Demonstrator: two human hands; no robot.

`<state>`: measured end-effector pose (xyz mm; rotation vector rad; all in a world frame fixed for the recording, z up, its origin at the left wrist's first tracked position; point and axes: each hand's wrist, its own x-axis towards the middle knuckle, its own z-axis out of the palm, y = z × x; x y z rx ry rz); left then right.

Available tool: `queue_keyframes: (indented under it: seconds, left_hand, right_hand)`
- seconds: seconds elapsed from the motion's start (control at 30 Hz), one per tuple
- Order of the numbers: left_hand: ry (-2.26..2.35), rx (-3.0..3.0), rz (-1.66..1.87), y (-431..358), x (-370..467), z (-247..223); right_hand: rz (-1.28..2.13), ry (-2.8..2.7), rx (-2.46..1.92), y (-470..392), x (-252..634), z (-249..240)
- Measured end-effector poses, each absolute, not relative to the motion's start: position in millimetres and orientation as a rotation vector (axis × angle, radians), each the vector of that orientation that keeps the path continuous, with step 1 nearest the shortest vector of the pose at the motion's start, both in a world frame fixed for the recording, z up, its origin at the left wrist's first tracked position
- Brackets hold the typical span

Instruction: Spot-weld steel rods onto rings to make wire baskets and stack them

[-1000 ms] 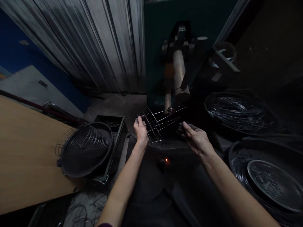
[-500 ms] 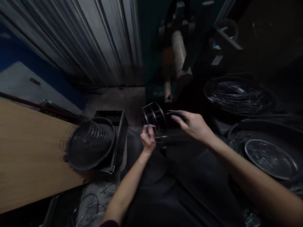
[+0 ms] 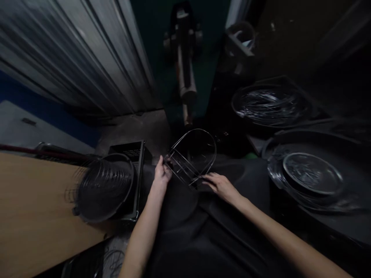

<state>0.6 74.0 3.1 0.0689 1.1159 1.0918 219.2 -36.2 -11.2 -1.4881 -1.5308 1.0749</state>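
A wire frame of thin shiny metal, with a rounded loop on its far side and straight crossing wires nearer me, is held in front of my lap. My left hand closes on its left corner. At the near right corner, the fingers of my right hand pinch the wire. Just beyond the frame, the rod of a machine points down toward it. Motion blur softens the finer wires and my fingertips.
On the left, a round dark pan bearing several curved wires rests on a black crate beside a wooden board. To the right are a basin of wires and a wide tub holding a round metal bowl.
The wire frame has turned, so its rounded loop now faces up. My right hand has come down to its near corner, my left hand has moved left, and the view has shifted right.
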Motion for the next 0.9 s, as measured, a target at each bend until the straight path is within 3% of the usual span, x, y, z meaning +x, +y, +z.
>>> queue_keyframes:
  seconds: [0.07, 0.2, 0.33, 0.47, 0.6, 0.77, 0.9]
  left_hand:
    - [1.173, 0.091, 1.162, 73.8, 13.1, 1.1]
    - [1.246, 0.328, 1.367, 64.2, 37.1, -0.8]
    - [1.279, 0.517, 1.525, 58.1, 53.5, 7.5]
    - [1.276, 0.577, 1.579, 62.5, 59.4, 14.6]
    - [1.285, 0.589, 1.574, 72.0, 57.7, 15.9]
    - [1.324, 0.61, 1.669, 77.7, 48.2, 24.7]
    - [1.314, 0.711, 1.752, 84.2, 41.3, 27.7]
  right_hand:
    - [0.945, -1.438, -1.595, -45.8, 262.9, -8.6]
    - [0.318, -0.944, -2.235, -69.3, 396.3, -17.6]
    - [0.255, -0.607, -2.364, -81.0, 487.1, -58.1]
    - [0.379, -0.465, -2.379, -76.9, 497.8, -80.8]
    - [0.52, -0.332, -2.545, -73.3, 484.2, -69.7]
    - [0.489, -0.364, -2.503, -75.2, 468.0, -43.1]
    - [0.425, -0.35, -2.546, -72.0, 478.1, -50.1]
